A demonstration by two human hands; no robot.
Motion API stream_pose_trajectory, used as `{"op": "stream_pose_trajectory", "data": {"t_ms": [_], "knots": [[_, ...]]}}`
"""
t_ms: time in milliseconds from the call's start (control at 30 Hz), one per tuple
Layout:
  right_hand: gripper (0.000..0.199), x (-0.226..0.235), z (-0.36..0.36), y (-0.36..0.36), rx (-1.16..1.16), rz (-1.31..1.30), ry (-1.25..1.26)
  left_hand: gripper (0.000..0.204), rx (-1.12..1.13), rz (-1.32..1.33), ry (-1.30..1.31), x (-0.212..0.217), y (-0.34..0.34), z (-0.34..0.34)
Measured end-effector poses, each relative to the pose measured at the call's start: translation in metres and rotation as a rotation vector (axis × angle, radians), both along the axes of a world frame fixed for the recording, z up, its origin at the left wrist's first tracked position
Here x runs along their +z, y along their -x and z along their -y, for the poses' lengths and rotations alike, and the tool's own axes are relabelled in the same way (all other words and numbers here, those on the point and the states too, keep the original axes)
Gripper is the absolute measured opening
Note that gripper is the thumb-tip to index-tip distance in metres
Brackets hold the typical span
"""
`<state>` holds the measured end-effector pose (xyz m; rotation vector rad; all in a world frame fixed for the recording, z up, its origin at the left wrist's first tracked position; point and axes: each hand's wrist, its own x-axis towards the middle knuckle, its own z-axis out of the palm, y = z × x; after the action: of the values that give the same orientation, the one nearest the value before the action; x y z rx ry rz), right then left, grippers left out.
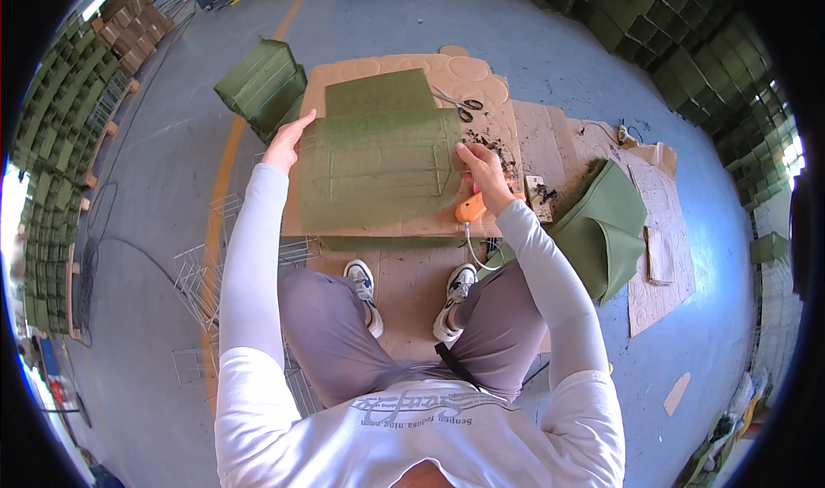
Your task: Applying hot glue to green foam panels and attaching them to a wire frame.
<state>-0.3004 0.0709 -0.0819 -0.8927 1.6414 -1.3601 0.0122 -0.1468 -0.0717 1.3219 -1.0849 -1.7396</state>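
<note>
Pressing down on the green felt sheet (378,174), our left hand (288,143) lies flat and open on its 9 o'clock edge, holding nothing, only pinning the fabric. Our right hand (483,172) rests on the sheet's 3 o'clock edge, fingers curled; an orange-handled tool (471,206) with a thin cord sits just under the wrist, though we cannot tell whether the hand actually grips it. The sheet is spread over a wire frame (382,168), whose lines show through it, on a cardboard mat (404,67) in front of our knees. We judge the wrapping only partly done: the felt lies loose over the frame, with a darker piece (378,93) at 12 o'clock. Scissors (460,104) lie at 1 o'clock beside dark scraps. A stack of folded green felt (262,84) sits at 11 o'clock, another green heap (606,222) at 3 o'clock. Bare wire baskets (206,273) stand empty at 8 o'clock; finished green boxes (51,170) line the shelves at 9 o'clock.
</note>
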Motion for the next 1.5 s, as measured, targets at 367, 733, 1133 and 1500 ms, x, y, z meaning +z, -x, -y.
{"op": "stream_pose_trajectory", "data": {"t_ms": [367, 733, 1133, 1500], "knots": [[0.032, -0.018, 0.096, 0.026, -0.035, 0.280, -0.006, 0.028, 0.034, -0.024, -0.032, -0.026, 0.009, 0.050], [0.015, -0.029, 0.125, 0.030, -0.076, 0.328, 0.043, 0.034, 0.112, -0.199, -0.101, -0.051, 0.001, 0.040], [0.050, 0.013, 0.033, 0.029, -0.030, 0.164, -0.053, 0.041, -0.092, 0.008, 0.025, 0.008, -0.048, -0.083], [0.014, -0.002, 0.057, 0.020, 0.021, 0.117, 0.153, 0.011, 0.017, -0.050, 0.260, 0.000, -0.021, -0.053]]}}
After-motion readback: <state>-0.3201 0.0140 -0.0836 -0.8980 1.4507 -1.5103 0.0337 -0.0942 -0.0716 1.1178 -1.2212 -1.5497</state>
